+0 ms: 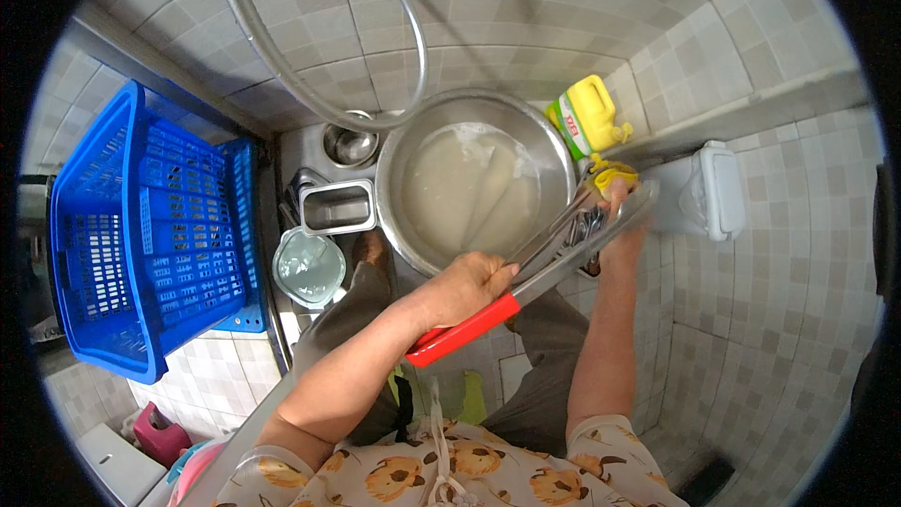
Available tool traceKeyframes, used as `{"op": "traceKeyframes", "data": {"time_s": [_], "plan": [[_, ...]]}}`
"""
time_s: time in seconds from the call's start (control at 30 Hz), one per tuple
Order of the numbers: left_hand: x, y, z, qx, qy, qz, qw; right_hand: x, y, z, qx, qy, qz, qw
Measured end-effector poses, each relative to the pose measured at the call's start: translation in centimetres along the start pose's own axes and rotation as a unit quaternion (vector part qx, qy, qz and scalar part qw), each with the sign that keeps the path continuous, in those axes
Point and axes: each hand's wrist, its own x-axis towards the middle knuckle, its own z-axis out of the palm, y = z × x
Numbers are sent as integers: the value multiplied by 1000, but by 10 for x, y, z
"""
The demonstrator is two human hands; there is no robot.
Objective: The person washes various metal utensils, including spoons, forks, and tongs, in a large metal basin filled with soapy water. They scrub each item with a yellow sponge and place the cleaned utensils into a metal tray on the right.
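Note:
A pair of large metal tongs (549, 276) with red-covered handles (468, 329) slants across the near right side of a wide steel basin (565, 155). My left hand (475, 283) grips one arm of them near the red part. At their far end, my right hand (621, 205) presses a yellow scrubbing cloth (609, 174) against the metal. Cloudy, greyish water (447, 186) with patches of foam fills the basin, and a long, flat shape shows dimly in it. Metal utensils (586, 231) lie partly hidden behind the tongs.
Left of the basin are a round steel bowl (350, 146), a rectangular steel pan (338, 208) and a pale tub (310, 269). A blue plastic basket (188, 218) stands farther left. A yellow jug (595, 113) is behind right. A hose (271, 56) loops overhead.

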Motion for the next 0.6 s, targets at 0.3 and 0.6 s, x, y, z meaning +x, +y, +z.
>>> {"op": "traceKeyframes", "data": {"time_s": [0.3,0.6], "plan": [[4,1,7,-231,11,-75,970,-19,-19,15,296,-190,152,924],[7,-4,23,-126,-12,-36,991,-20,-2,13,190,-148,233,942]]}}
